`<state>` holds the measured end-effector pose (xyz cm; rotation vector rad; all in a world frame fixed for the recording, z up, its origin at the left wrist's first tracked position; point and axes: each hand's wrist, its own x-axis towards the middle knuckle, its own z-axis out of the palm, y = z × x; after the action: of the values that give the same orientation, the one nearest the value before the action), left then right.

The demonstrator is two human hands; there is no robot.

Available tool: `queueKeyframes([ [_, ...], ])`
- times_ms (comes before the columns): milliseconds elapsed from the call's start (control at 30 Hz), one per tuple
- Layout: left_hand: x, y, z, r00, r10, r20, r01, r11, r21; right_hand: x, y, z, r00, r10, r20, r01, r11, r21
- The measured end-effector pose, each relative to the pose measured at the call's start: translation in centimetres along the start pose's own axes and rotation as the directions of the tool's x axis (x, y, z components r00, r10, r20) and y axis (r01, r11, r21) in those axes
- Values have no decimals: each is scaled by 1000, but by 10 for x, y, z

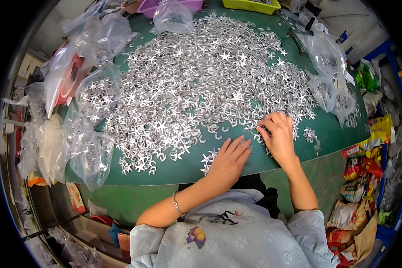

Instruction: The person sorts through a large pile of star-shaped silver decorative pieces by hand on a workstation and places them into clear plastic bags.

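A wide heap of small silvery pieces (196, 80), many star-shaped and many crescent-shaped, covers much of the green tabletop (272, 163). My left hand (230, 161) lies palm down near the table's front edge, its fingers stretched out. Beside it sits a small group of star pieces (206, 161), partly hidden by the hand. At the heap's near right edge, my right hand (278, 136) has its fingers curled toward the thumb. What is between those fingertips is too small to make out. A little cluster of pieces (310, 134) lies just right of that hand.
Clear plastic bags (96, 152) of pieces line the left side, near a red basket (69, 80). More bags (328, 89) lie at the right. A purple basin (147, 8) and a yellow-green tray (252, 5) stand at the back. Colourful packages (357, 172) fill a blue-framed rack at right.
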<state>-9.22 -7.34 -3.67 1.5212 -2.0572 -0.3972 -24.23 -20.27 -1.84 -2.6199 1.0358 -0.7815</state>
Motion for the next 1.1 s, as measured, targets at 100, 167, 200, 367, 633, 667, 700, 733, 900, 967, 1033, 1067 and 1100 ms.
queueKeyframes([
  [100, -2, -3, -3, 998, 7, -60, -7, 1000, 8, 11, -10, -2, 998, -36, -59, 39, 997, 60],
  [167, -3, -5, 1, 973, -53, -223, 33, 995, -89, 15, -19, -11, 999, -7, -53, 16, 984, 177],
  [200, 0, -5, -6, 947, -106, -302, 37, 974, -226, 13, -23, -12, 999, 7, -46, 3, 976, 220],
  [367, -5, -1, -15, 864, -383, -328, 167, 831, -532, -1, -49, -4, 990, 43, 135, -110, 835, 539],
  [633, -41, -27, -51, 621, -680, -391, 221, 630, -744, 4, -71, 4, 984, 48, 172, -143, 790, 597],
  [667, -51, -32, -67, 598, -705, -381, 289, 634, -718, 3, -64, 4, 983, 24, 180, -125, 808, 576],
  [700, -62, -37, -79, 511, -760, -402, 329, 605, -725, 2, -58, 3, 982, -1, 189, -106, 825, 556],
  [733, -75, -44, -95, 432, -781, -451, 450, 620, -643, 2, -57, 0, 975, -1, 224, -123, 834, 538],
  [900, -163, -114, -150, 95, -700, -708, 460, 661, -593, -6, -52, -4, 982, 49, 184, -138, 847, 513],
  [967, -178, -114, -163, 41, -672, -739, 550, 633, -545, -5, -52, -6, 989, 26, 143, -94, 864, 494],
  [1033, -176, -113, -161, 13, -665, -747, 583, 612, -534, -7, -51, -8, 990, 17, 138, -83, 872, 482],
  [1067, -173, -110, -159, 32, -641, -767, 610, 621, -493, -7, -50, -7, 992, 0, 123, -59, 876, 479],
  [1100, -171, -101, -159, 59, -617, -785, 633, 631, -448, -8, -48, -6, 994, -13, 107, -40, 879, 475],
])
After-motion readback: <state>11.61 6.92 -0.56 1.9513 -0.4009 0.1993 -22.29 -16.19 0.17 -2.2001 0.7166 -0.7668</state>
